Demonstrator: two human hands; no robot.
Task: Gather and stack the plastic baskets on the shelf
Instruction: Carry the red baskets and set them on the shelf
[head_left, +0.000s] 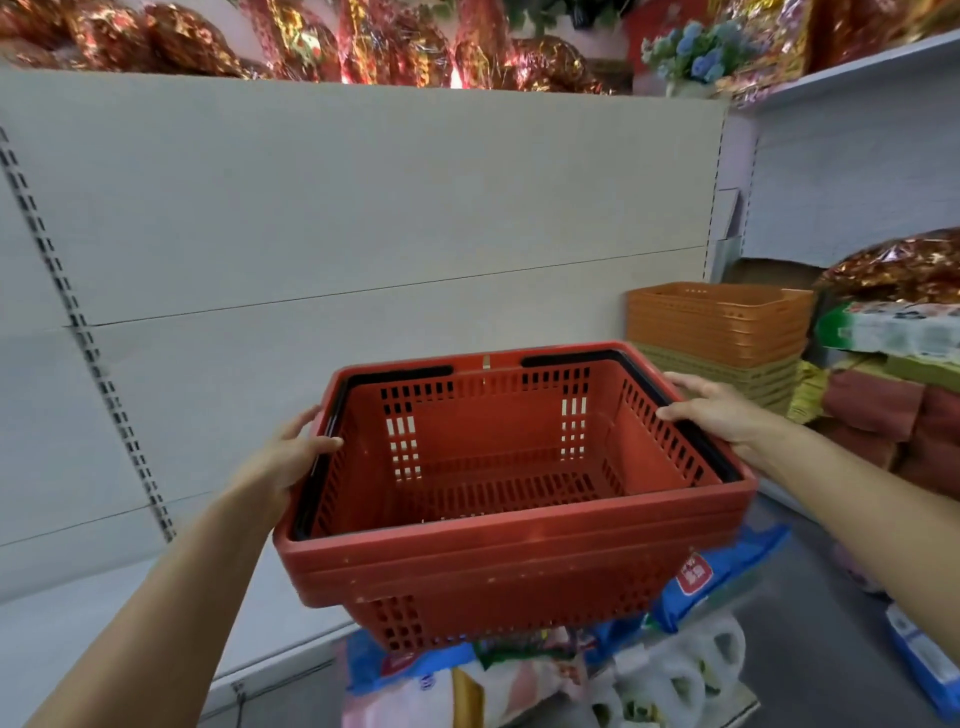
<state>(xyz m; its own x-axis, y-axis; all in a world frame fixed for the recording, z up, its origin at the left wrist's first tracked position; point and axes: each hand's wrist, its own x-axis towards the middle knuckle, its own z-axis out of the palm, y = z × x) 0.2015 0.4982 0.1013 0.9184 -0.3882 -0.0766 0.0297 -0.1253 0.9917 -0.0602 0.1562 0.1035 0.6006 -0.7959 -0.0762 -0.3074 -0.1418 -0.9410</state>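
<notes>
between the two hands hangs a red basket stack (511, 499), the left hand (291, 457) gripping its left rim, thumb hooked inside, the right hand (719, 410) holding the right rim. beyond the right hand, orange baskets (719, 322) sit nested atop olive baskets (748, 379).

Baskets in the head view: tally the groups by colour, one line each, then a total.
Red basket stack, held by left hand and right hand: 1
Orange basket stack: 1
Olive basket stack, under the orange: 1
Total: 3 groups; the number of baskets within each cannot be told.
</notes>
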